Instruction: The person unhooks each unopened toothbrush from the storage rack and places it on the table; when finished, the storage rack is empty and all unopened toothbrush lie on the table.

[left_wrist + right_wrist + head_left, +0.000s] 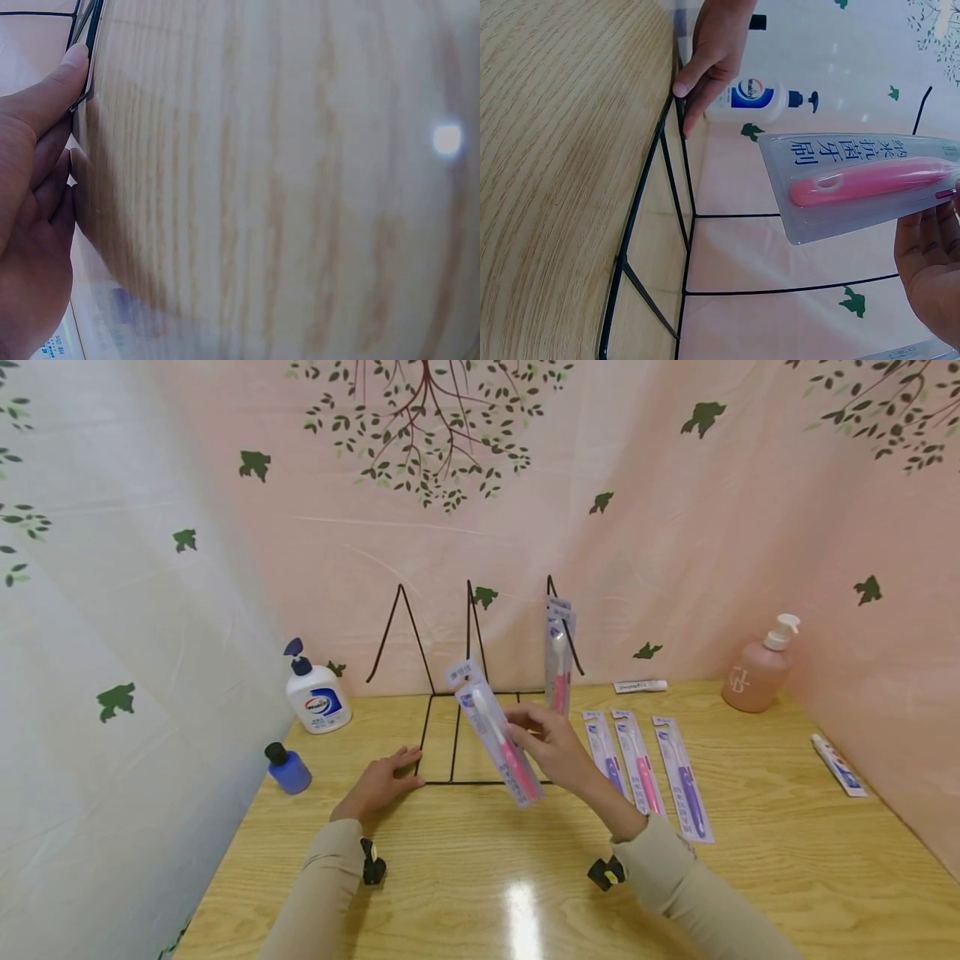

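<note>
Our right hand (553, 746) pinches a packaged toothbrush (497, 733) by the wire rack (472, 783); our left hand (379, 783), fingers nearly straight, touches its near-left corner; bench (442, 885) opens out nearer us.

Glossy wood-grain table (442, 868), metal-looking wire rack (465, 783), clear plastic toothbrush pack (497, 735) (shiny too)

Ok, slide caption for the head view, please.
The right hand holds a packaged pink-handled toothbrush at a black wire rack while the left hand touches the rack.

Rack (455, 739) on table (450, 877); pump bottle (318, 697) left; three packaged toothbrushes (643, 777) right; cloth (420, 552) behind.
</note>
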Tool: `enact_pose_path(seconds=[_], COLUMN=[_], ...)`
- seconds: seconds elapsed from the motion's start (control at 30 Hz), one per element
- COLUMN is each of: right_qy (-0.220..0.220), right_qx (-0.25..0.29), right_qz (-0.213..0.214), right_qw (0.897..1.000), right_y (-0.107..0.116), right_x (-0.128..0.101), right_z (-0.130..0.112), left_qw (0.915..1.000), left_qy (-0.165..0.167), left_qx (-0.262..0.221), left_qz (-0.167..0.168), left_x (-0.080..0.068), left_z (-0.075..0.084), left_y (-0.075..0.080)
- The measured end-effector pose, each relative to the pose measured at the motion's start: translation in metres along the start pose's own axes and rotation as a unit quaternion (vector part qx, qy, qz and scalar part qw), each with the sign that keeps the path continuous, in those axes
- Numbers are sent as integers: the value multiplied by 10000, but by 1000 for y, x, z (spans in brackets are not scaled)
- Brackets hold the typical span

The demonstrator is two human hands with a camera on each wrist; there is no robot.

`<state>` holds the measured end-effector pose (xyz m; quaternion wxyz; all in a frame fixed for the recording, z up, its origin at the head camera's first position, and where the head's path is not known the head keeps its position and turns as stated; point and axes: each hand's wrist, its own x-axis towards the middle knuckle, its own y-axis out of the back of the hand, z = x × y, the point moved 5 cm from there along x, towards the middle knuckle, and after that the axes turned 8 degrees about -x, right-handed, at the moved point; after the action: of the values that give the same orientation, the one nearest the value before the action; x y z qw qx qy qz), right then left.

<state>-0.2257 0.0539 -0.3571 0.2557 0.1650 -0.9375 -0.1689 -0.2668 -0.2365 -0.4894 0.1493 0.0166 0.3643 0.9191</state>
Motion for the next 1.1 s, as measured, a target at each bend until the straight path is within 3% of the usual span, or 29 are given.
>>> enact_pose_path(seconds=[0.47, 0.83, 1.1], right_qy=[-152, -269, -462], right_qx=[-26, -63, -470], right_qz=[18, 295, 693], right_qw=[9999, 9992, 9954], right_y=[10, 35, 63], right_x=[-14, -33, -54], right_z=[0, 18, 39], left_qw=[10000, 10000, 10000], left_qy=[47, 39, 28], left_qx=[40, 28, -15], left_qz=[-13, -5, -13], left_x=[-1, -1, -1], left_z=[1, 0, 2], left_y=[0, 1, 1])
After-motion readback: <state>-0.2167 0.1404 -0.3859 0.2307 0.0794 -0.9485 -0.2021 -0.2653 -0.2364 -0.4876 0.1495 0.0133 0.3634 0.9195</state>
